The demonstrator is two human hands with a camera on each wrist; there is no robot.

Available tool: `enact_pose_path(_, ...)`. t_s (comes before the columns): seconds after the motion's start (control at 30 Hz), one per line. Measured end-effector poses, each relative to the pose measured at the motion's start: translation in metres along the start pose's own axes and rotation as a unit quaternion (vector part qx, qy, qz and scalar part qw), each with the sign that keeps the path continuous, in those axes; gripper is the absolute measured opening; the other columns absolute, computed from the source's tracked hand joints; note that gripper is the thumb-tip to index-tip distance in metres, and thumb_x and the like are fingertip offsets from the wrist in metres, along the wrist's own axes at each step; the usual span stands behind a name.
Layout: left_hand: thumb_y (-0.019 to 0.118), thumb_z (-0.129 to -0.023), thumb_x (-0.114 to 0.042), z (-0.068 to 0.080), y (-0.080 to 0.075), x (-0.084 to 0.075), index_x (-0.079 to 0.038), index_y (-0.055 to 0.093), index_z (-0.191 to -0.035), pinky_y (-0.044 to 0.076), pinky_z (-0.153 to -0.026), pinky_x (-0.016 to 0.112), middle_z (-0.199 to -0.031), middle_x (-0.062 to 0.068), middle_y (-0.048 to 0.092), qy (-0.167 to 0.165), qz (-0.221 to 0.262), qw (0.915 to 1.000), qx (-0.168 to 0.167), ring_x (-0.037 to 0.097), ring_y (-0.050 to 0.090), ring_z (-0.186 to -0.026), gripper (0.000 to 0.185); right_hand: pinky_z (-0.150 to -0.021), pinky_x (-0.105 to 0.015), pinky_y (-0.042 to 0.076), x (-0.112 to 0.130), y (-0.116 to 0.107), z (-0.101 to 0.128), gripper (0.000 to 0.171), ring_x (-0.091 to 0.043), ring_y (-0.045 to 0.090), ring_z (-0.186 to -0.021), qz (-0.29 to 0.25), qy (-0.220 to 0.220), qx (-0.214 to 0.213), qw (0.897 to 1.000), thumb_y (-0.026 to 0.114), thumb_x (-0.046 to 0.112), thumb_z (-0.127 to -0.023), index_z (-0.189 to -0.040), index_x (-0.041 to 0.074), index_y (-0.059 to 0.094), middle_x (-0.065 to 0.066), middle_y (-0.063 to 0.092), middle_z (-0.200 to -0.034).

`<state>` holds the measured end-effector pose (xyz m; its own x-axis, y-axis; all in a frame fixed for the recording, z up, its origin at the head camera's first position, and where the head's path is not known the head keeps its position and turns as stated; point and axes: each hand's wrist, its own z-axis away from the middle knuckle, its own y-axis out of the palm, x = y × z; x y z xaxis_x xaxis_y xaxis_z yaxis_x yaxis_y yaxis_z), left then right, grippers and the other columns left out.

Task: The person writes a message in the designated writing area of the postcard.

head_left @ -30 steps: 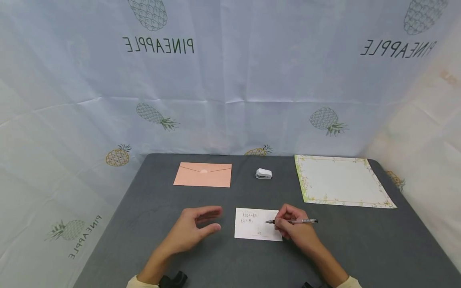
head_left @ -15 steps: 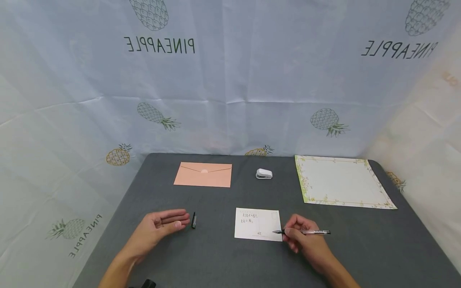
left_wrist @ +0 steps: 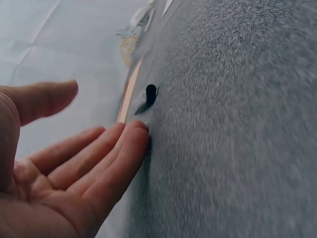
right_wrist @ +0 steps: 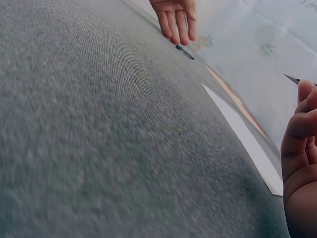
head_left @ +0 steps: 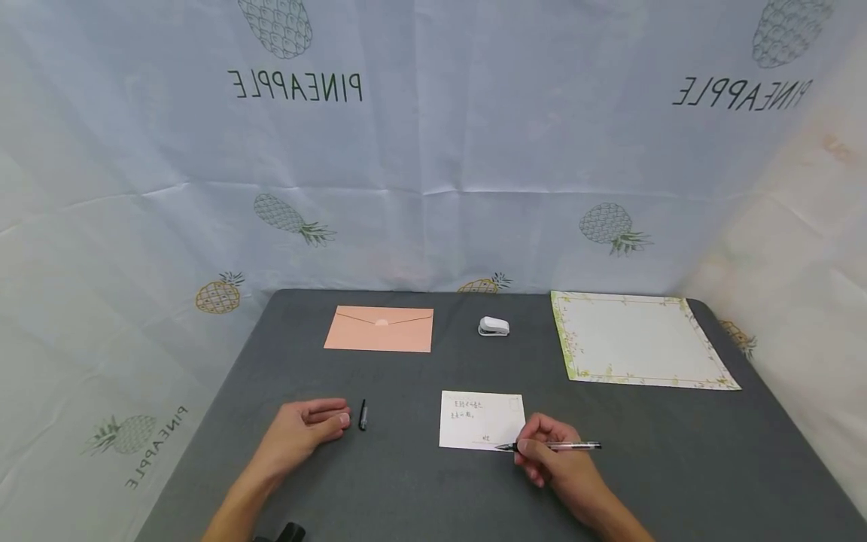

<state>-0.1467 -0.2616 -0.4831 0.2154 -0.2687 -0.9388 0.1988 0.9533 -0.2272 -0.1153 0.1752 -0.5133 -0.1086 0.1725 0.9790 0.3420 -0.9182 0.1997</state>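
Note:
A pen (head_left: 572,446) is pinched between the thumb and fingers of my right hand (head_left: 558,470). Its bare tip is over the lower edge of a white card (head_left: 474,429) that carries a few short handwritten lines. On the left, my left hand (head_left: 301,435) has loosely extended fingers and holds nothing. Just beyond its fingertips lies a dark pen cap (head_left: 363,415), apart from them on the table. The left wrist view shows the cap (left_wrist: 150,94) past the open palm (left_wrist: 79,198). From the right wrist view, the pen tip (right_wrist: 292,79) points away above the card.
On the grey table (head_left: 406,489), a pink envelope (head_left: 379,335) lies at the back left. A small white stapler (head_left: 494,327) sits near the back middle. At the back right lies a large sheet with a floral border (head_left: 643,339). A pineapple-print curtain (head_left: 447,135) hangs behind.
My left hand has drawn back leftward from near the card, and the pen cap now shows on the table. The right hand has come nearer, with the pen tip shifting to the card's lower edge.

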Motion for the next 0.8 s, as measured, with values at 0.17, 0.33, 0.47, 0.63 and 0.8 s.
enact_pose_path(0.17,0.083,-0.099,-0.021,-0.005,0.016,-0.006,-0.001,0.078,-0.13,0.067,-0.081,0.034,-0.115,0.013,0.084,0.002,-0.122,0.989,-0.084,0.021,0.084,-0.092,0.037,-0.054,-0.015,0.048,-0.001,0.006,-0.001,0.01,-0.002,0.056,-0.06,-0.008,0.004,-0.003,1.0,0.063,-0.003,-0.103,-0.097,0.003,0.058,0.003,0.074,-0.083)
enact_pose_path(0.33,0.085,-0.094,-0.015,-0.011,0.029,-0.007,-0.006,0.084,-0.114,0.063,-0.07,0.029,-0.095,0.002,0.084,0.029,-0.213,0.9679,-0.131,0.011,0.079,-0.079,0.022,-0.054,-0.015,0.047,-0.003,0.011,-0.002,0.011,-0.003,0.055,-0.059,-0.01,0.005,0.001,1.0,0.063,-0.002,-0.102,-0.096,0.003,0.057,0.004,0.074,-0.082)
enact_pose_path(0.47,0.088,-0.091,-0.012,-0.015,0.037,-0.005,-0.005,0.084,-0.106,0.059,-0.065,0.026,-0.083,-0.003,0.079,0.059,-0.254,0.9544,-0.146,0.007,0.073,-0.071,0.016,-0.054,-0.014,0.047,-0.007,0.013,-0.002,0.01,-0.002,0.055,-0.059,-0.01,0.001,0.011,1.0,0.062,-0.003,-0.103,-0.096,0.0,0.056,0.005,0.074,-0.082)
enact_pose_path(0.63,0.092,-0.087,-0.012,-0.019,0.044,-0.005,-0.005,0.083,-0.096,0.053,-0.063,0.026,-0.072,-0.006,0.071,0.078,-0.291,0.9392,-0.165,0.004,0.063,-0.064,0.015,-0.055,-0.015,0.048,-0.007,0.014,-0.002,0.011,-0.003,0.055,-0.06,-0.009,0.015,0.016,1.0,0.063,0.0,-0.104,-0.096,0.004,0.057,0.005,0.073,-0.083)
enact_pose_path(0.8,0.095,-0.085,-0.014,-0.021,0.049,-0.007,-0.005,0.082,-0.095,0.053,-0.065,0.033,-0.07,-0.006,0.068,0.074,-0.319,0.9299,-0.168,0.006,0.059,-0.064,0.019,-0.055,-0.016,0.049,-0.007,0.013,-0.001,0.012,-0.004,0.055,-0.061,-0.004,0.037,0.01,0.999,0.065,0.004,-0.105,-0.096,0.008,0.059,0.004,0.073,-0.084)
